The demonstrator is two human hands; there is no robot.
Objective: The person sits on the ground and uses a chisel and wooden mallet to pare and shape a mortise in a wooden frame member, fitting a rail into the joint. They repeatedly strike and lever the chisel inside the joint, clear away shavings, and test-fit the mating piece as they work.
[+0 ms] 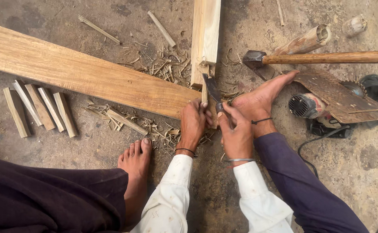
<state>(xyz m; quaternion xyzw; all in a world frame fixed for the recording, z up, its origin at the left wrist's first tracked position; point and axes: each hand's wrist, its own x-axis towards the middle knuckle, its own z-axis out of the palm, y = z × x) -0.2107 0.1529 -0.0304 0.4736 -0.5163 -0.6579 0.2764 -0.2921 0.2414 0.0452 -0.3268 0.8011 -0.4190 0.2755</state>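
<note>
A: Status of the hands?

B: Left hand (193, 123) is wrapped around the thin wood strip (204, 88), fingers closed on it, holding it upright against the end of the pale beam (206, 36). Looks like it keeps the strip from tipping while the blade works.

A: Right?

B: Right hand (236, 133) has its fingers closed on the handle of the knife (212, 90). Blade points up and away, edge against the strip just below the beam's notched end.

A: Where does the beam sit?

B: On the concrete floor (361, 172), running away from the person, its near end touching the long plank (85, 73) that lies diagonally. The plank's edge seems to serve as a backstop.

A: That third limb?

B: A bare foot (258, 97) in a dark trouser leg, sole pressed on the floor just right of the strip, touching the right hand. Probably braces the workpiece. The other bare foot (135, 162) is flat below the plank.

A: Anything else nearby?

B: A hammer (327, 57) with a long wooden handle to the right, a power saw (327, 105) below it, five cut wooden slats (40, 108) in a row on the left, shavings (163, 67) scattered around the joint.
</note>
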